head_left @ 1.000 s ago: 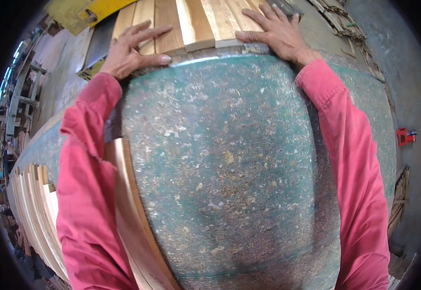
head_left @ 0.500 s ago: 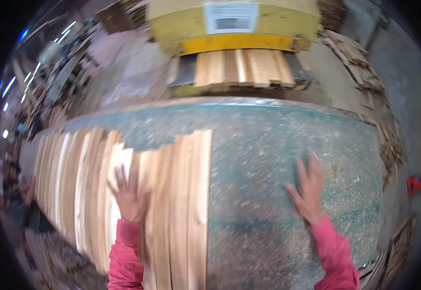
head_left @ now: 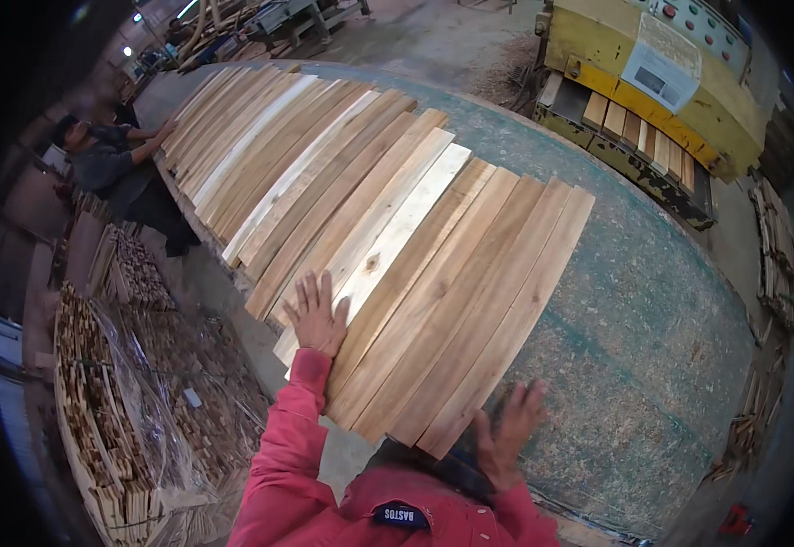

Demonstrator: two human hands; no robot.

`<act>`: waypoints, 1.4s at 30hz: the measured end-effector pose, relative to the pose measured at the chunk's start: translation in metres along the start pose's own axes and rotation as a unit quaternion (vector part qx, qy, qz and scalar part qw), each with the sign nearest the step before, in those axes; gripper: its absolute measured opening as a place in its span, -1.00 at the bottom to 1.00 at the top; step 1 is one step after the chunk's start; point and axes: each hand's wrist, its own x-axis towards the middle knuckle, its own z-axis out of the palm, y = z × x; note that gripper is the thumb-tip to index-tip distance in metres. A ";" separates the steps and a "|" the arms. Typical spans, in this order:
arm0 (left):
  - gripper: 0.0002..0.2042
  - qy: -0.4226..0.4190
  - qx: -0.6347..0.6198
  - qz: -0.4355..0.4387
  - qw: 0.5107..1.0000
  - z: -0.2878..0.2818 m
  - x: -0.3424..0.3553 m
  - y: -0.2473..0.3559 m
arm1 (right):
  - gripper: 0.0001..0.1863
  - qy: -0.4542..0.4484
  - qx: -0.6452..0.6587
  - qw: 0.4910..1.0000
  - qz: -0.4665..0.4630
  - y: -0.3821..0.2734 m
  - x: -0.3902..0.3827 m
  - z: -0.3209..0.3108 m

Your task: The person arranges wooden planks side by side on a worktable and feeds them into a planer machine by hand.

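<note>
A row of long, narrow wooden boards [head_left: 433,264] lies side by side across a worn green table [head_left: 643,310], some pale and some brown, their ends uneven. My left hand [head_left: 319,314] rests flat with spread fingers near the near ends of the boards, beside a pale knotted board [head_left: 381,260]. Just past the rightmost board [head_left: 529,305], my right hand [head_left: 512,430] is held with thumb and fingers apart over the table's near side, holding nothing. Whether it touches the table I cannot tell.
A person in dark clothes [head_left: 128,173] reaches to the row's far left end. Wrapped bundles of wood strips [head_left: 155,401] stand at the lower left. A yellow machine [head_left: 661,82] with boards [head_left: 639,135] in its opening stands far right. Wood pieces [head_left: 773,255] lie along the right side.
My view has swung left, bringing the person and wood bundles into clearer sight. My right hand has drawn back toward me and closer to the boards; my left hand still lies on them.
</note>
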 end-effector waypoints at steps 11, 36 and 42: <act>-0.06 0.027 -0.067 0.017 0.997 -0.011 -0.040 0.065 | 0.00 -0.027 -0.003 1.000 -0.014 -0.010 -0.007 0.021; -0.67 0.072 -0.241 0.187 0.950 0.010 0.024 0.090 | -0.06 0.017 -0.093 0.983 0.159 0.052 -0.060 -0.023; -0.57 0.059 -0.207 0.178 0.960 0.022 0.062 0.136 | -0.08 0.041 -0.125 0.979 0.157 0.084 -0.001 -0.038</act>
